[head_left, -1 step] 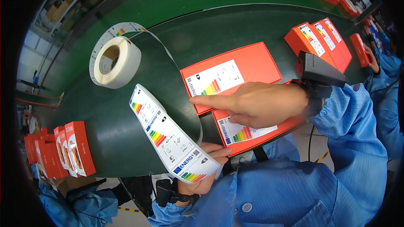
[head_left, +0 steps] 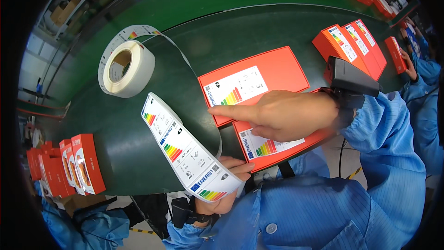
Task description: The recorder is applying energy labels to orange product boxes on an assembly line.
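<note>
Nothing moved: right hand [head_left: 282,115] presses forefinger flat on a red box [head_left: 277,146]; left hand [head_left: 229,183] pinches label strip [head_left: 185,150]

Orange-red boxes [head_left: 253,82] carried white labels with rainbow-striped bars, the label strip [head_left: 185,150] matched, roll [head_left: 126,68] cream-white, desk [head_left: 138,148] dark green, sleeves [head_left: 388,157] blue.

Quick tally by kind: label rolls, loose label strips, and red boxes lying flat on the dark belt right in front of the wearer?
Label roll: 1
Label strip, held in the left hand: 1
Red boxes flat in front, one bare, one under the right hand: 2
Total: 4
</note>
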